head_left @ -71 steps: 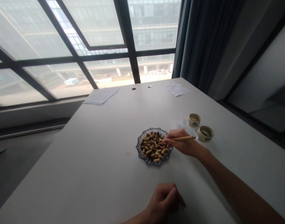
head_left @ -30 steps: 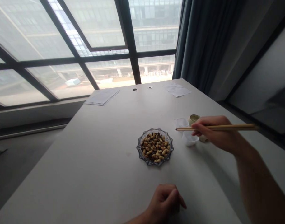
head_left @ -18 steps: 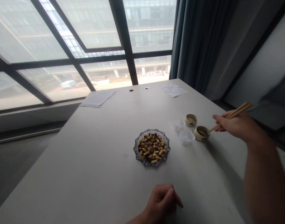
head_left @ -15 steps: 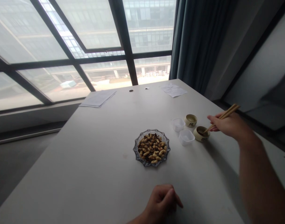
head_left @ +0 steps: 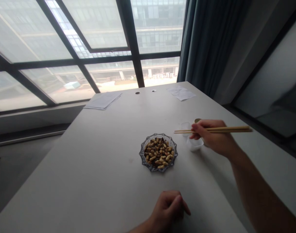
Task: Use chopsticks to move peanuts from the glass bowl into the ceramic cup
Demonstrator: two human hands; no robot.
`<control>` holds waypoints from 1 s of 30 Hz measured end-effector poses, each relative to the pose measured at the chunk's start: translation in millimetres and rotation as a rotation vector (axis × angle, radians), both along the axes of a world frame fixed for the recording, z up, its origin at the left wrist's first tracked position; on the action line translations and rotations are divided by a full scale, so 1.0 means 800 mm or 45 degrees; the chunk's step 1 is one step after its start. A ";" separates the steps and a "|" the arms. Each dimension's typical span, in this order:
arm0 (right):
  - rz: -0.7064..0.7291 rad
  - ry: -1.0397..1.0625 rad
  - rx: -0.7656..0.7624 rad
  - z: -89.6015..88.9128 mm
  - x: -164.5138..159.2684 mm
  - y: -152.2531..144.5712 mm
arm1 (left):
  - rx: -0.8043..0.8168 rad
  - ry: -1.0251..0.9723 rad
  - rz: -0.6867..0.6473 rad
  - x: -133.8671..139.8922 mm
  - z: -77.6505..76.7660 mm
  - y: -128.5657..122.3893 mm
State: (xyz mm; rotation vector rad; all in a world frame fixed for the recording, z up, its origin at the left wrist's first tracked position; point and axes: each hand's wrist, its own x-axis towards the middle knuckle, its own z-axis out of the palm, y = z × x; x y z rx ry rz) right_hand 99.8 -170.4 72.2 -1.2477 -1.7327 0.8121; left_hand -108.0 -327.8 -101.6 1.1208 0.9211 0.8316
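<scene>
My right hand (head_left: 211, 134) grips a pair of wooden chopsticks (head_left: 225, 129), held nearly level, tips pointing left. Nothing shows between the tips. The hand is above two clear plastic containers (head_left: 195, 145) and hides most of a small cream-coloured pot (head_left: 197, 120); a second such pot is almost wholly hidden behind the hand. Left of the chopstick tips stands a scalloped glass bowl (head_left: 143, 161) filled with peanuts (head_left: 159, 152) and dark reddish pieces. On the table near me rests my left hand (head_left: 168, 207), loosely curled, one finger sticking out, with nothing visible in it.
The white table (head_left: 89, 168) reaches to the windows. Stacked papers (head_left: 103, 100) lie at its far left, and loose sheets (head_left: 182, 93) at the far right. Two round holes (head_left: 137, 93) sit near the far edge. A dark curtain (head_left: 206, 45) hangs beyond the right corner.
My right hand has lifted the chopsticks out of the near cream pot and swung left toward the glass bowl, turning them from steep to nearly level. My left hand stays put.
</scene>
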 end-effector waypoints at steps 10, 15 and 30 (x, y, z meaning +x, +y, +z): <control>0.518 -0.114 -0.117 -0.070 -0.078 -0.007 | 0.062 -0.021 -0.007 0.003 0.001 0.001; 0.518 -0.107 -0.106 -0.078 -0.080 -0.002 | 0.070 -0.024 -0.011 0.003 0.003 0.003; 0.530 -0.196 0.022 -0.085 -0.080 0.002 | 0.051 -0.003 -0.005 0.002 0.002 0.002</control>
